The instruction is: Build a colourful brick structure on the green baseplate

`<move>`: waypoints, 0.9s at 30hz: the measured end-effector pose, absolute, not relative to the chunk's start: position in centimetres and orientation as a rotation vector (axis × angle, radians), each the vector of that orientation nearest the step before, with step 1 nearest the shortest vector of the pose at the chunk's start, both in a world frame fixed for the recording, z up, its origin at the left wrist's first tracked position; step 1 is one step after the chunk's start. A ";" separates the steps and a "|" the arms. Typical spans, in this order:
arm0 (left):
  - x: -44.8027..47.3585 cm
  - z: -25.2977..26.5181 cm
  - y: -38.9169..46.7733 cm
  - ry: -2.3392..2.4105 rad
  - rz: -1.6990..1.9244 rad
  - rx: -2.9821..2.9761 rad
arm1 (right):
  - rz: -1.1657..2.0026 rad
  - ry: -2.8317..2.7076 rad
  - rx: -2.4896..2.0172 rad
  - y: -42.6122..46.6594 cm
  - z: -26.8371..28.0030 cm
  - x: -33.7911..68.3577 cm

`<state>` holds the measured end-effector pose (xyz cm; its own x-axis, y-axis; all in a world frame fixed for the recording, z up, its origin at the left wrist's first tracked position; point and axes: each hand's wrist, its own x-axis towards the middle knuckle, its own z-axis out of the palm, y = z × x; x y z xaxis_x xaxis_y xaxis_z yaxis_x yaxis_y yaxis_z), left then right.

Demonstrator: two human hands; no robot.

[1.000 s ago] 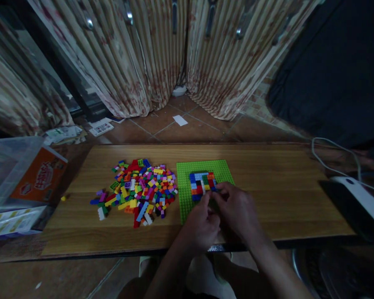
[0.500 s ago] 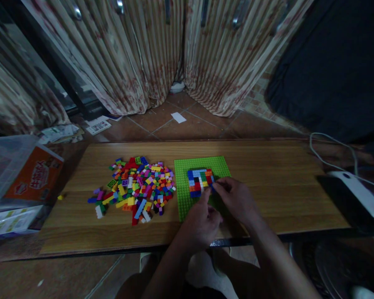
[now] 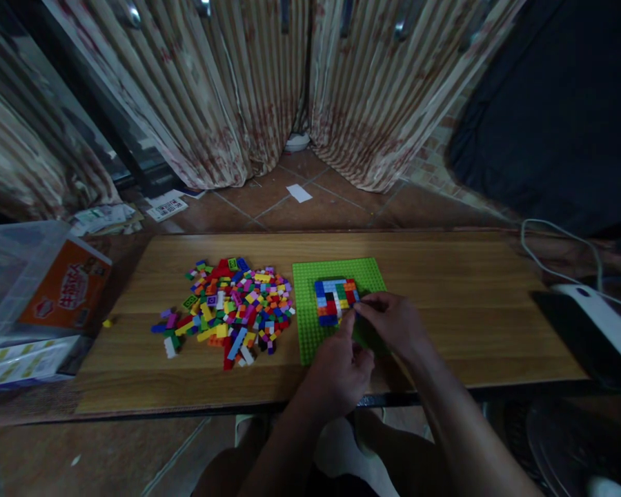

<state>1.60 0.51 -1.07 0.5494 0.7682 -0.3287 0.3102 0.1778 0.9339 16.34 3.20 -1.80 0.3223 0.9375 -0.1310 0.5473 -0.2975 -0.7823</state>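
On a green studded baseplate [image 3: 306,345] sits a low, many-coloured build of toy bricks [image 3: 327,302], with blue, light blue, red, white, green and yellow pieces. My left hand [image 3: 344,369] reaches in from below, its index fingertip touching the build's near edge. The thumb stands apart from that finger and the others are curled; I see nothing held in it. My right hand [image 3: 393,323] pinches at the build's near right corner, thumb and index finger together on a small blue brick, mostly hidden by the fingertips. The fingers also cover part of the build's near side.
Left of the baseplate spreads a pile of loose bricks [image 3: 238,304] on the wooden table [image 3: 460,297]. A lone yellow brick [image 3: 107,323] lies near the left edge. A clear plastic box [image 3: 10,276] stands far left. At the right are a white device [image 3: 597,321] and a cable [image 3: 553,266].
The camera view has shifted slightly, moving the scene a little to the right. Both hands stay at the near right corner of the build, with hardly any change in their grip.
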 end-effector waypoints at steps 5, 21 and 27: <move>1.6 -1.0 0.4 0.991 0.414 1.378 | 0.838 -1.346 -1.877 3.3 -1.7 16.8; -0.8 1.9 -0.8 0.239 0.086 1.280 | 0.817 -1.026 -1.618 3.4 1.5 13.6; -0.9 1.4 0.0 -0.126 0.042 1.076 | 0.931 -1.356 -1.506 2.5 -0.1 9.1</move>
<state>-0.95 0.02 1.44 0.9920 -0.0276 0.1231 -0.0954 0.4750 0.8748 9.11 2.54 -0.08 0.1228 0.9921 0.0264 0.3323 -0.0160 -0.9430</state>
